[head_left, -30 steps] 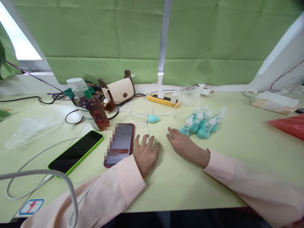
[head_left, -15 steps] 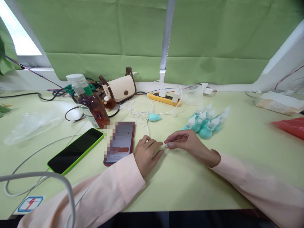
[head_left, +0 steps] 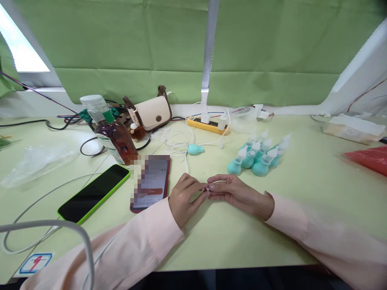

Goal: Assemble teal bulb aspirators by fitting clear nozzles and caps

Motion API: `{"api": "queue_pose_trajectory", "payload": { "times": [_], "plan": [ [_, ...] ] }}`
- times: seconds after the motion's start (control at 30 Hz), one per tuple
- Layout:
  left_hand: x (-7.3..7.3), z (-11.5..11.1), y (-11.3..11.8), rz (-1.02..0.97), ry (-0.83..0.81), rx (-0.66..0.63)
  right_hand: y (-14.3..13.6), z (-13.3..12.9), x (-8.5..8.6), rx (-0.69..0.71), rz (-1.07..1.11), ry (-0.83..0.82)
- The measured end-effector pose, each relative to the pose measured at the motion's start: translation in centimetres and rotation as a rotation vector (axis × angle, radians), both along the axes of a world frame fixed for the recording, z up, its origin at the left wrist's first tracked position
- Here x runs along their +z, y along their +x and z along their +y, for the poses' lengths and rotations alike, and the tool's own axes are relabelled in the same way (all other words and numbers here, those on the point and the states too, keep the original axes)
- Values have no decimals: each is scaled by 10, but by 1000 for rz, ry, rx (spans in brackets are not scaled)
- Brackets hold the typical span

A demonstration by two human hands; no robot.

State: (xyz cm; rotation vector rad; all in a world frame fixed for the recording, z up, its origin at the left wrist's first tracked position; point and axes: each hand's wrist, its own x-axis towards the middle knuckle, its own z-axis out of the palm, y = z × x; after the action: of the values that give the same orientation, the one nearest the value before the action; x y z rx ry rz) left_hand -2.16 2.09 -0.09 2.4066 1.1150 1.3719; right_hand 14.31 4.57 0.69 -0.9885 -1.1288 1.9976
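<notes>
My left hand (head_left: 186, 198) and my right hand (head_left: 237, 193) meet at the fingertips above the light green table (head_left: 229, 241). Between them is a small white piece (head_left: 207, 189), pinched by both and mostly covered by the fingers, so its shape cannot be made out. Behind my right hand stands a group of several teal bulbs with clear pointed tips (head_left: 261, 163). One teal bulb without a visible clear tip (head_left: 195, 149) lies on its side among white cables, beyond my left hand.
Left of my hands lie a phone in a red case (head_left: 155, 181) and a green-edged phone (head_left: 95, 193). Behind them are a bottle of dark liquid (head_left: 116, 139), a cream bag (head_left: 154, 112) and a yellow power strip (head_left: 208, 125). A red packet (head_left: 369, 159) lies far right.
My right hand has moved slightly left and down, and its fingertips now meet those of my left hand at the small white piece. The view has shifted slightly.
</notes>
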Motion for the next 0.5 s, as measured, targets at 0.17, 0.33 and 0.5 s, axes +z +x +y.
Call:
{"api": "queue_pose_trajectory", "payload": {
  "times": [0.17, 0.33, 0.5],
  "plan": [
    [-2, 0, 1, 6, 40, 35, 0, 1, 3, 56, 26, 17],
    [-5, 2, 0, 41, 69, 46, 3, 1, 19, 100, -198, 272],
    [-10, 3, -2, 147, 72, 35, 16, 11, 53, -222, -816, 1293]
  ]
}}
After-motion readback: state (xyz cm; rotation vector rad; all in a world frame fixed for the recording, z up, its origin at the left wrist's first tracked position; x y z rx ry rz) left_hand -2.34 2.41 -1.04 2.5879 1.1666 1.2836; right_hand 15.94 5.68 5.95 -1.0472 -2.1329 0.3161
